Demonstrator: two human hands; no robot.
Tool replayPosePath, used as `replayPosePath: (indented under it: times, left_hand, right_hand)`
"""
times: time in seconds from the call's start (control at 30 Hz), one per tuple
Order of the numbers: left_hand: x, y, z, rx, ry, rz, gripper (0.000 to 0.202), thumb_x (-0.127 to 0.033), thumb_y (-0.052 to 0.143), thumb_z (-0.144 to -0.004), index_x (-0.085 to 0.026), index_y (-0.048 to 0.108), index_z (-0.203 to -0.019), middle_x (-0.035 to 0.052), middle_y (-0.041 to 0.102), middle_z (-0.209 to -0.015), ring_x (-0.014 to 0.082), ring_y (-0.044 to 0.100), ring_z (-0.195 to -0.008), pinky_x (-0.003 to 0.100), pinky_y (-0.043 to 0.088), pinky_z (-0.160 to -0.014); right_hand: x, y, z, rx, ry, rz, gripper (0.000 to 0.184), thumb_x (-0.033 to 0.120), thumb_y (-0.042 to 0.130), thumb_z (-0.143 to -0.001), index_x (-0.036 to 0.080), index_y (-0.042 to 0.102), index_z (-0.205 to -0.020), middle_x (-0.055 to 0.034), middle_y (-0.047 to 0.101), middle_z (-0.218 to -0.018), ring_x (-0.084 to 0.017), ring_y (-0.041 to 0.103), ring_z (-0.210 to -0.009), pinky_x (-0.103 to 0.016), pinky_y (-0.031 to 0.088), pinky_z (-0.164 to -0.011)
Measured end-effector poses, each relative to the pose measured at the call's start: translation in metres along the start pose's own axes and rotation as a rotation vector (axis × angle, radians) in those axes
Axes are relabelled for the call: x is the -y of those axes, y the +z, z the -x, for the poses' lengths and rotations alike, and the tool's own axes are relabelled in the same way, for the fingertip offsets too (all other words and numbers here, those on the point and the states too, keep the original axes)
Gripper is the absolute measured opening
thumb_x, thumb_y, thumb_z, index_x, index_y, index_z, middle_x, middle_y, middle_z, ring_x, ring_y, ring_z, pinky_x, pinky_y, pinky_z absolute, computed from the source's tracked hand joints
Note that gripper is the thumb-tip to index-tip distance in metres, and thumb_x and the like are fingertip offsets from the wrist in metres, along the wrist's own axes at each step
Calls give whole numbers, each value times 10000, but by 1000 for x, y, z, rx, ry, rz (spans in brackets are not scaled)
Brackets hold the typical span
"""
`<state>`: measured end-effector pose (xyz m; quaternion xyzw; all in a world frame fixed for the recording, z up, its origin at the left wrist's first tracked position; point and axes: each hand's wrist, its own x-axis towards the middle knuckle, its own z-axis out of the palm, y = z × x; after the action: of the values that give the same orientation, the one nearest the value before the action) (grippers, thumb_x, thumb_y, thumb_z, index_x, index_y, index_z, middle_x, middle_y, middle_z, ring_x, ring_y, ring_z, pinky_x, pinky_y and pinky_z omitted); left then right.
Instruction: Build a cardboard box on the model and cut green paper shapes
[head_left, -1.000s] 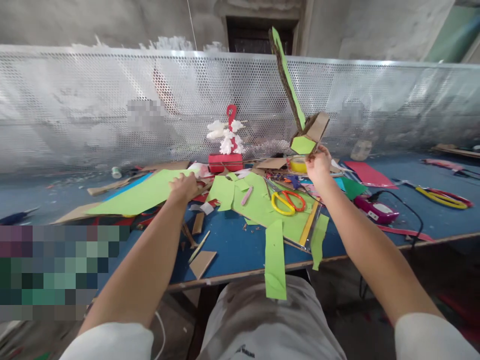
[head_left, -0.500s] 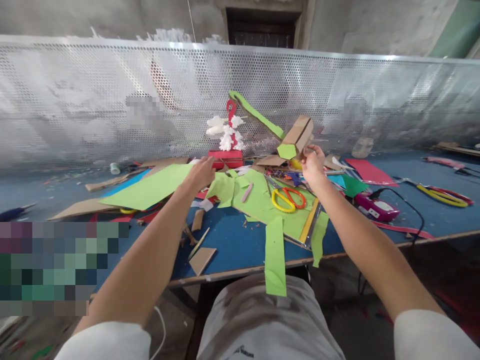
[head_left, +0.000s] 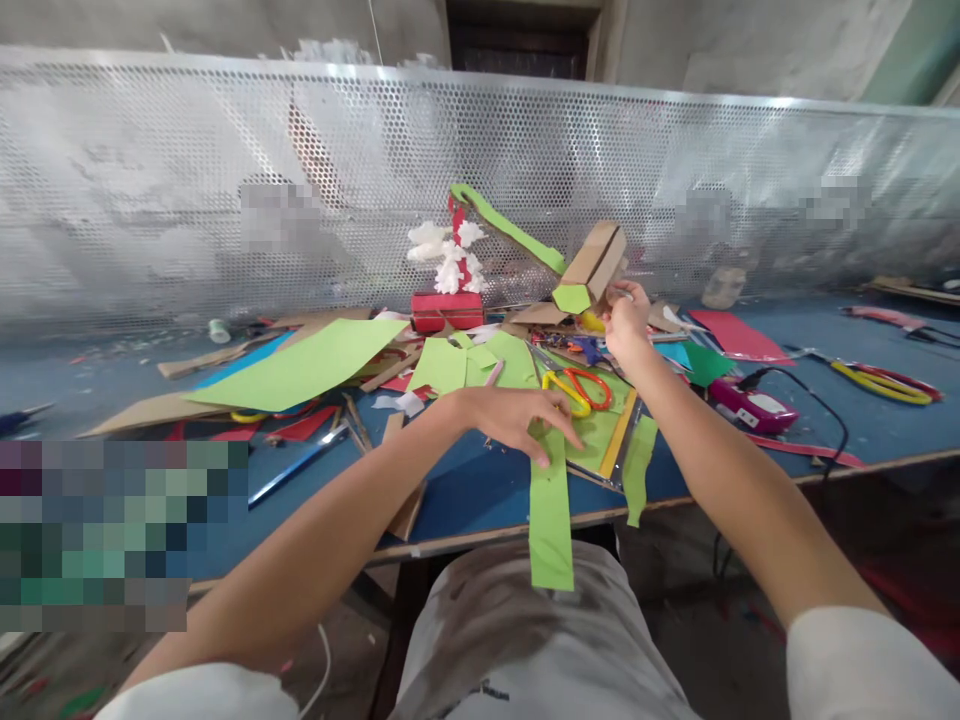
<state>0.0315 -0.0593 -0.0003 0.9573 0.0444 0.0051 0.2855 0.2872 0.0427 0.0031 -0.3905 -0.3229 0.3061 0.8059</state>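
Scissors (head_left: 576, 390) — landmark. Right hand (head_left: 626, 322), just behind them: fingers closed on cardboard piece (head_left: 596, 262), raised off the clutter, probably for handling. Left hand (head_left: 517, 412), just in front — fingers spread flat on green strip (head_left: 550, 520), seemingly pinning its overhang at the table (head_left: 465, 490) edge.

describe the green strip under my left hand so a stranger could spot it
Start at the front edge of the blue table, just below the left hand. The green paper strip runs from under its fingertips and hangs over the edge. A shorter green strip hangs to its right; this one is longer and wider.
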Motion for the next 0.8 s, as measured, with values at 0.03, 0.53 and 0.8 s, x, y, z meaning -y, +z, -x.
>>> replayPosePath:
  times: [0.03,0.53,0.8]
  left_hand:
    - [1,2,-2,2,3,2,472,-579,805,-885,-302,795,-1267,97,669,-1293,267,658,-1127,357,525,-979]
    - [55,-50,61,-682,-716,-295,271,-225,579,-923,-206,648,-1184,122,728,-1209,265,708,-1022,382,547,-876]
    - [94,-44,107,-651,-1276,-605,429,-255,564,-915,-167,642,-1328,239,691,-1359,430,651,-1254,511,518,-982]
  right_hand:
    - [-1,0,0,3,-1,8,223,120,626,-769,262,497,-883,75,569,-674,-116,531,-554,-208,349,-472]
    - [-13,-8,-20,-13,-114,15,234,163,658,-772,262,473,-876,65,571,-736,-96,483,-540,-193,318,-469]
    - [-9,-2,-7,45,-18,43,230,153,653,-766,262,498,-895,65,586,-732,-111,537,-578,-186,321,-468]
